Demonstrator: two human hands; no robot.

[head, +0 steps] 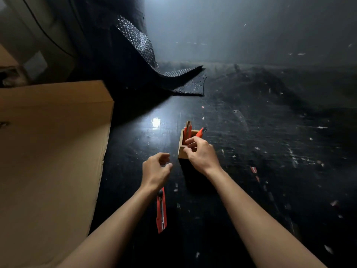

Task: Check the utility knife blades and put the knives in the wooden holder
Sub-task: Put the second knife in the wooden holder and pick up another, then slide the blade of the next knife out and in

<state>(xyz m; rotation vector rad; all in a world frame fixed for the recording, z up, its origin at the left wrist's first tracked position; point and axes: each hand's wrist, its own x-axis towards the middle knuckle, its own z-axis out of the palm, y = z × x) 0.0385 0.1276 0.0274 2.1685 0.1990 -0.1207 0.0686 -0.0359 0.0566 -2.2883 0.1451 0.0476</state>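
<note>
Nearest me, a red utility knife (161,211) lies flat on the black desk (251,151), at 6 o'clock from my left hand (156,171), which hovers loosely curled and empty. I judge it light, stiff and slick-cased; best pinched along the body, clear of the blade end. Further on, my right hand (201,151) sits at the wooden holder (182,146), fingers pinched over its mouth; whether they grip anything I cannot tell. Two knives (187,130) stand inside, one leaning toward 2 o'clock. The cardboard box (52,151) flanks at 9 o'clock.
</note>
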